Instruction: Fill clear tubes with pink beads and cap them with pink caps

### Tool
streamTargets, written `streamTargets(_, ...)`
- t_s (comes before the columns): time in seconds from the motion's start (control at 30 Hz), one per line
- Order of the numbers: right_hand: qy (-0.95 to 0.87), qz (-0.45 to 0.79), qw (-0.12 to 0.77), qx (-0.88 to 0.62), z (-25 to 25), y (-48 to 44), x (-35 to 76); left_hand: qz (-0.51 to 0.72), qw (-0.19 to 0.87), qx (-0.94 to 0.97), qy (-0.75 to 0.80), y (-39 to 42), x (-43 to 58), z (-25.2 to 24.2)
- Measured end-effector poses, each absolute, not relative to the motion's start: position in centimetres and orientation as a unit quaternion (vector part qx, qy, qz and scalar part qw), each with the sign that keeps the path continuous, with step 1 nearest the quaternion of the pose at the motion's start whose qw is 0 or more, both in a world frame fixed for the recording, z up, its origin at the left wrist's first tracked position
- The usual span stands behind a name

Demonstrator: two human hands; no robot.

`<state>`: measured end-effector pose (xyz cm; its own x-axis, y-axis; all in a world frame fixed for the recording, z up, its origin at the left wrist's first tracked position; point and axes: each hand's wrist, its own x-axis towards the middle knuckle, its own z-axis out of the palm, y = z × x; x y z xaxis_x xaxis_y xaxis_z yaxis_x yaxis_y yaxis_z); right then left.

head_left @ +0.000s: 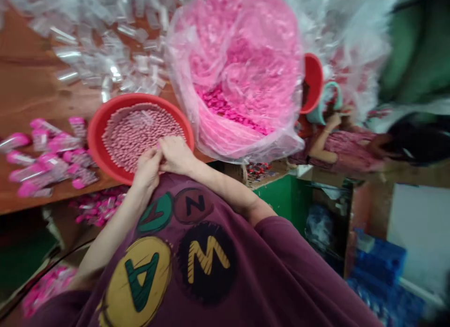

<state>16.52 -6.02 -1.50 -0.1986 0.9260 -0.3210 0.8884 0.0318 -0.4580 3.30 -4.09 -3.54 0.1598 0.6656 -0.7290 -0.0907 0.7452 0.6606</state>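
Note:
My left hand (146, 167) and my right hand (175, 154) meet over the near rim of a red basin (96, 153). Small pink pellets (140, 135) fill the basin, and a clear tube-like piece (144, 115) seems to lie on them. The fingers of both hands are closed together. A bit of pink shows at the fingertips, but whatever is between them is too hidden and blurred to name. Left of the basin, filled clear tubes with pink caps (52, 160) lie in a heap.
Behind lie many clear empty tubes (112, 60). A big plastic bag of pink caps (232, 114) stands right of the basin. Further right are a red bucket (312, 83) and another person (351, 146) at work. More pink-capped pieces (100, 205) sit below the table edge.

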Motion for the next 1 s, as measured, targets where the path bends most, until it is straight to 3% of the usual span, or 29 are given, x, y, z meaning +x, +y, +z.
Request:
streamTargets(0.3,-0.665,0.288,0.177,-0.666,-7.6,-7.6,17.5,0.29,0.779,0.187,0.523,-3.2,2.9,-3.9)
streamTargets(0.53,-0.678,0.27,0.149,-0.667,-7.3,-7.3,17.4,0.305,0.76,0.207,0.535,-4.1,2.7,-4.7)
streamTargets(0.77,-0.71,0.336,0.098,-0.611,-8.8,-6.6,15.7,0.266,0.754,0.108,0.591,-4.4,1.1,-5.0)
streamTargets(0.9,-0.697,0.417,0.136,-0.567,-10.2,-4.3,14.5,0.314,0.695,0.124,0.635,-3.4,-1.1,-5.5)
streamTargets(1.0,-0.637,0.371,0.187,-0.65,-11.5,-0.4,15.1,0.377,0.614,0.165,0.673,-0.8,-4.6,-7.4)
